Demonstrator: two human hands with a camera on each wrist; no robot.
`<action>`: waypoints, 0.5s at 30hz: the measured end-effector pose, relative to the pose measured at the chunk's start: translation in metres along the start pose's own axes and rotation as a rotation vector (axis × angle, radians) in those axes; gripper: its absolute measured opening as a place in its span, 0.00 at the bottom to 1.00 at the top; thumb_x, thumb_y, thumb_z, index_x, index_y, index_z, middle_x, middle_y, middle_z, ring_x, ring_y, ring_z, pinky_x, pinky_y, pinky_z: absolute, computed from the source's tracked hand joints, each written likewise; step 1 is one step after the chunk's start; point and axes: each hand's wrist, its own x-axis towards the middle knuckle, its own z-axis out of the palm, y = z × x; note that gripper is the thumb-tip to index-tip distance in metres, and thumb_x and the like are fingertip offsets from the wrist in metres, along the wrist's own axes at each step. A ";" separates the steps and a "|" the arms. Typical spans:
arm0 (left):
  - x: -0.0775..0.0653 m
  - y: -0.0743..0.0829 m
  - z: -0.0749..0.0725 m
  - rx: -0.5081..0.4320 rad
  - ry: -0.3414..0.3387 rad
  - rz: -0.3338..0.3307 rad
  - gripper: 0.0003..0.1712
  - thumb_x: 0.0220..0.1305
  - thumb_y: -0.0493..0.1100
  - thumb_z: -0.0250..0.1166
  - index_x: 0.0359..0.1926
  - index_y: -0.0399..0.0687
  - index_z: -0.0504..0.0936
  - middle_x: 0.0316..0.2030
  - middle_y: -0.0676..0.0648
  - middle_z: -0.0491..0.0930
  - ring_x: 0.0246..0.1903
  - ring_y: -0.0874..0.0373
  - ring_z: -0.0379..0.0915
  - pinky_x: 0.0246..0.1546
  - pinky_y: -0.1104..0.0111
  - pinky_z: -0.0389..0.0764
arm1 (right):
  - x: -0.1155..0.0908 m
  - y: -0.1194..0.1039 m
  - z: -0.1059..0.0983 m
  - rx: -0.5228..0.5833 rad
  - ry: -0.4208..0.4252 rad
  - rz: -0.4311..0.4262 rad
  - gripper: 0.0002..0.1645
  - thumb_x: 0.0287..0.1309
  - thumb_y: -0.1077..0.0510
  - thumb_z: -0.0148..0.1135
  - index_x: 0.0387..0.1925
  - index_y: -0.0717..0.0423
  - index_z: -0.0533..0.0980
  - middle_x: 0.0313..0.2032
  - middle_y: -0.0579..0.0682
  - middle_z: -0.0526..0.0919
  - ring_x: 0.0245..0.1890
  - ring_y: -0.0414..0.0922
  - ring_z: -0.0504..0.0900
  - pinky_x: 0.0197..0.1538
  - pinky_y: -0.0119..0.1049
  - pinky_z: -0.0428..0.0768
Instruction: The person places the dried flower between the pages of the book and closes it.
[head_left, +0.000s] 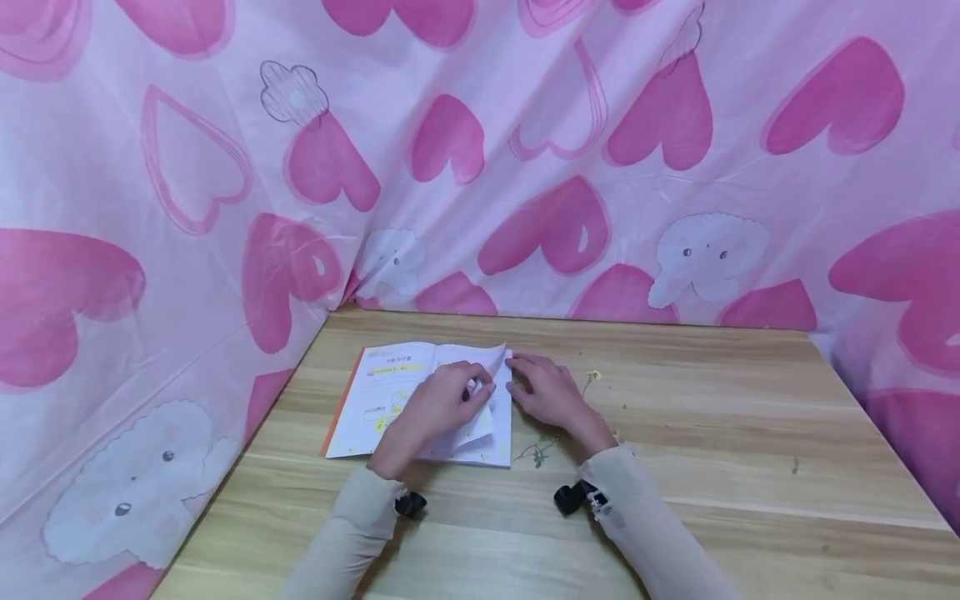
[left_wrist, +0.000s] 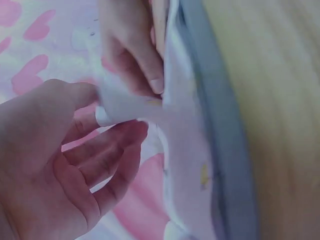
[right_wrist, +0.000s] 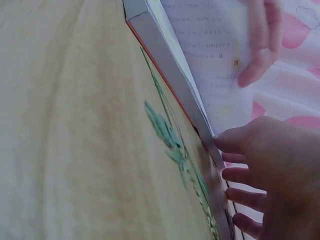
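An open book (head_left: 382,392) with printed white pages and an orange edge lies on the table. My left hand (head_left: 450,398) is over its right side and pinches a lifted page (left_wrist: 132,111) between thumb and fingers, as the left wrist view shows. Beside the book's right edge is my right hand (head_left: 553,393). In the right wrist view its thumb (right_wrist: 232,140) touches the edge of the pages, with the other fingers extended along the book's side. The raised page (right_wrist: 210,55) shows lines of print there, too blurred to read.
A green sprig (right_wrist: 170,137) lies on the wooden table (head_left: 712,433) by the book's right edge. A small yellow flower (head_left: 593,377) is just beyond the right hand. Pink heart-patterned cloth (head_left: 450,217) hangs behind and at both sides.
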 end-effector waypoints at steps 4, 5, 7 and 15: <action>0.001 -0.002 -0.015 -0.070 0.036 0.006 0.21 0.83 0.54 0.60 0.33 0.51 0.87 0.25 0.53 0.81 0.26 0.64 0.73 0.30 0.69 0.76 | 0.001 -0.001 0.001 0.016 -0.013 0.010 0.32 0.80 0.42 0.59 0.77 0.49 0.73 0.80 0.52 0.70 0.81 0.58 0.67 0.77 0.67 0.67; 0.001 -0.003 -0.020 -0.087 0.045 0.009 0.21 0.82 0.54 0.60 0.32 0.51 0.87 0.24 0.52 0.81 0.26 0.64 0.73 0.30 0.69 0.76 | 0.001 -0.001 0.001 0.021 -0.016 0.012 0.33 0.80 0.40 0.58 0.77 0.49 0.73 0.81 0.52 0.69 0.82 0.58 0.66 0.77 0.67 0.67; 0.000 -0.006 -0.030 -0.127 0.050 0.002 0.19 0.81 0.53 0.63 0.33 0.50 0.89 0.26 0.52 0.84 0.27 0.64 0.75 0.31 0.69 0.78 | 0.001 -0.002 0.001 0.030 -0.026 0.014 0.35 0.79 0.37 0.58 0.77 0.49 0.73 0.83 0.53 0.66 0.82 0.58 0.65 0.78 0.67 0.66; -0.009 -0.020 -0.067 -0.351 0.003 -0.020 0.07 0.70 0.38 0.74 0.47 0.45 0.91 0.48 0.46 0.91 0.48 0.51 0.89 0.50 0.61 0.90 | 0.002 0.000 -0.001 -0.003 -0.045 -0.008 0.41 0.74 0.36 0.64 0.78 0.52 0.71 0.82 0.54 0.66 0.82 0.59 0.65 0.78 0.67 0.67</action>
